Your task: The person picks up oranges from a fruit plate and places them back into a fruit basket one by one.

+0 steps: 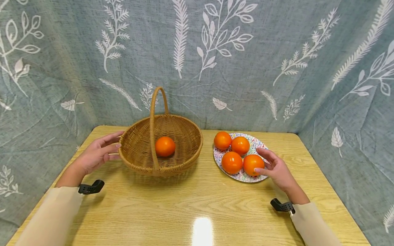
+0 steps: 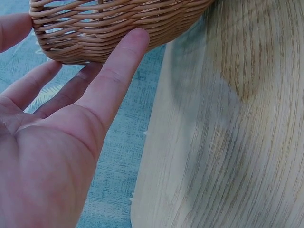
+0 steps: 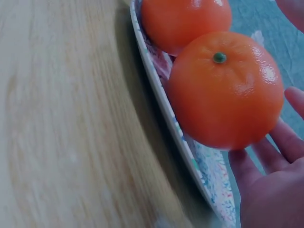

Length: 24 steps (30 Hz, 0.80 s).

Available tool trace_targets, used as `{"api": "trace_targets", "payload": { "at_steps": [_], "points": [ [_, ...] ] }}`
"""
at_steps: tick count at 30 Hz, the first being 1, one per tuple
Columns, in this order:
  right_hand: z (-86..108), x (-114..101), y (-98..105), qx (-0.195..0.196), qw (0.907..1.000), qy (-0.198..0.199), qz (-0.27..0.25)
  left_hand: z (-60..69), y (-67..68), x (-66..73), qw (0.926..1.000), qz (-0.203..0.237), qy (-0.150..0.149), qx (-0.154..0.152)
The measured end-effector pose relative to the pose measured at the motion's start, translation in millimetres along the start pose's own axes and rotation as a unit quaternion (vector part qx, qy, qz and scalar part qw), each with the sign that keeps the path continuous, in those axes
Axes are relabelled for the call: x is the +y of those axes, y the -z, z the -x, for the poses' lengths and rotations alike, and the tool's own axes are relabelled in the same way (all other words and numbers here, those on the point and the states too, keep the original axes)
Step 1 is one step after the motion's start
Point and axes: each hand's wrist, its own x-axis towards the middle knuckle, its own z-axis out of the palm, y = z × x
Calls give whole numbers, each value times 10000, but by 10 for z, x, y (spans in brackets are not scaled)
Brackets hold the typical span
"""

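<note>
Orange (image 1: 253,165) at the plate's near right is sitting between the thumb and fingers of my right hand (image 1: 278,172). I'm curving them loosely around it, thumb lying over its front, and they aren't clenching; how firmly they're touching, I can't tell. Three more oranges (image 1: 232,163) are crowding beside it on the patterned plate (image 1: 241,178), and a fifth orange (image 1: 165,146) is lying alone in the wicker basket (image 1: 140,143), just right of the upright handle (image 1: 153,126). Over there my left hand (image 1: 96,152) is resting against the basket's left side, fingers relaxed and fairly straight, not gripping.

Underneath it all, the pale wooden table (image 1: 138,208) is showing its long grain and rounded far corners, and a white glare (image 1: 202,232) is shining at the near edge. Shadow is falling along the plate's rim. All around, blue-grey cloth (image 1: 147,51) is hanging behind the table and down both sides, creasing in places, its white leaf sprays (image 1: 211,37) climbing high. Beige sleeves (image 1: 46,218) are covering my forearms, and black wrist cameras (image 1: 92,187) are sitting at the cuffs.
</note>
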Motion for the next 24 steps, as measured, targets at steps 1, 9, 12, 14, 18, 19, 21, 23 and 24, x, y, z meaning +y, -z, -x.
{"api": "trace_targets", "payload": {
  "at_steps": [1, 9, 12, 14, 18, 19, 21, 23, 24],
  "points": [
    [-1, 4, -4, -4, 10000, -37, 16, 1, -1, 3, 10000, 13, -5, 8],
    [-19, 6, -33, -87, 9987, -507, 57, -6, 5, 19, 10000, 40, -17, 17],
    [-23, -2, -41, -98, 9979, -633, 114, -14, 17, 26, 10000, -38, 35, 23],
    [-25, 1, -43, -84, 9976, -664, 187, -21, 24, 25, 10000, -50, 47, 20],
    [-33, 24, -43, -86, 9971, -693, 305, -32, 36, 10, 10000, 2, 10, 0],
    [-34, 30, -43, -88, 9970, -703, 319, -33, 35, 7, 10000, 27, -6, -15],
    [-34, 40, -40, -88, 9966, -735, 355, -37, 34, 0, 10000, 66, -43, -33],
    [-34, 48, -38, -79, 9962, -772, 394, -39, 29, 0, 9999, 92, -74, -43],
    [-33, 51, -35, -65, 9960, -791, 416, -41, 27, 0, 9999, 96, -85, -45]
  ]
}}
